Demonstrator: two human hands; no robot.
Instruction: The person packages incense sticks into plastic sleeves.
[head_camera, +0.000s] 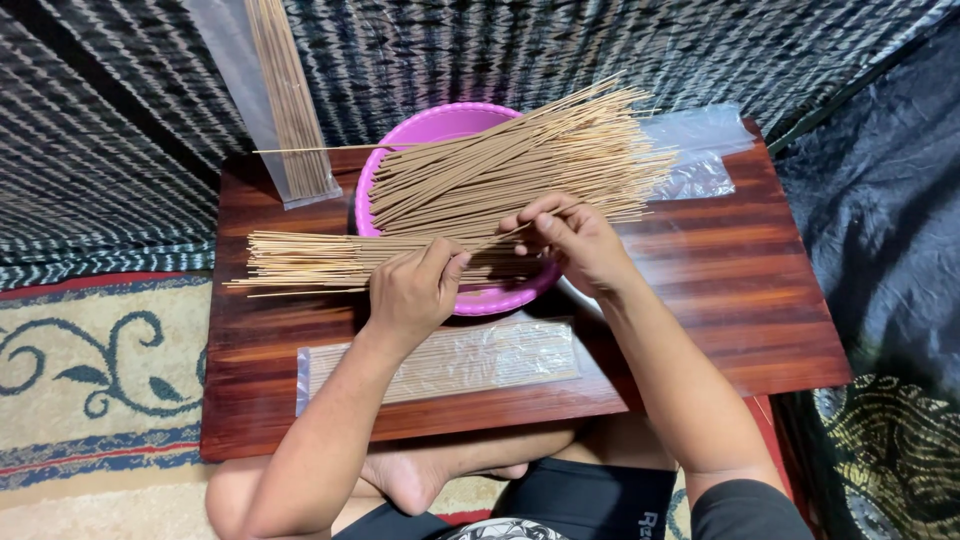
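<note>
A pink plastic basin (432, 128) sits on a low dark wooden table (720, 290). A large fanned pile of thin tan incense sticks (520, 165) lies across the basin. My left hand (412, 290) grips a smaller bundle of sticks (300, 262) that lies flat and reaches to the left. My right hand (572, 240) pinches the other end of that bundle at the basin's rim. A filled clear plastic packet of sticks (450, 362) lies flat on the table in front of my hands.
Another clear sleeve with sticks (285, 100) leans upright at the table's back left. Empty clear bags (695, 150) lie at the back right. Striped dark cloth hangs behind, and a patterned rug (90, 360) lies to the left. My bare foot (410, 480) rests under the table's front edge.
</note>
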